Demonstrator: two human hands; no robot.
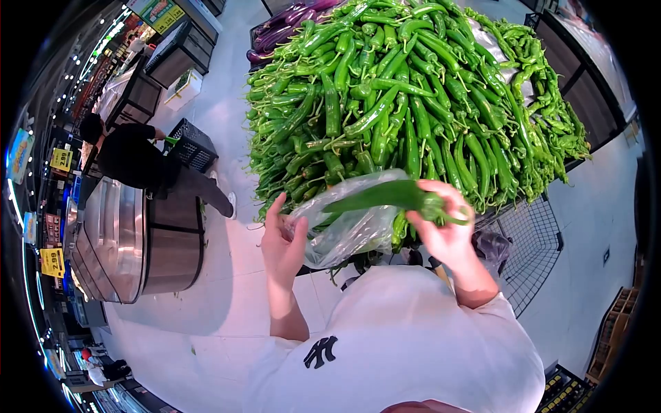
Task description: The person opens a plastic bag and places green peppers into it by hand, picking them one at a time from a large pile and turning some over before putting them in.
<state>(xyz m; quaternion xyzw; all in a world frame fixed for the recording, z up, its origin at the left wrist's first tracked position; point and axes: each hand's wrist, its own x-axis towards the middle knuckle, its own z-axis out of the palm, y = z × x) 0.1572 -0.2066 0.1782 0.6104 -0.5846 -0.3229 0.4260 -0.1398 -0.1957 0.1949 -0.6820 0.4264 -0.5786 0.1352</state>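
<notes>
My right hand (444, 224) grips a long green pepper (375, 196) by its stem end. The pepper's tip points left, over the mouth of a clear plastic bag (354, 237). On the bag's left side, my left hand (284, 237) has the film between thumb and fingers and keeps the mouth spread. Something green shows through the film inside the bag. Just beyond both hands rises a large heap of green peppers (413, 96).
Purple eggplants (279, 31) lie behind the heap. A wire shopping cart (530, 241) holding a dark bag stands at right. To the left, a person in black (127, 155) is beside a dark basket (193, 146) and a metal-topped display stand (117, 234).
</notes>
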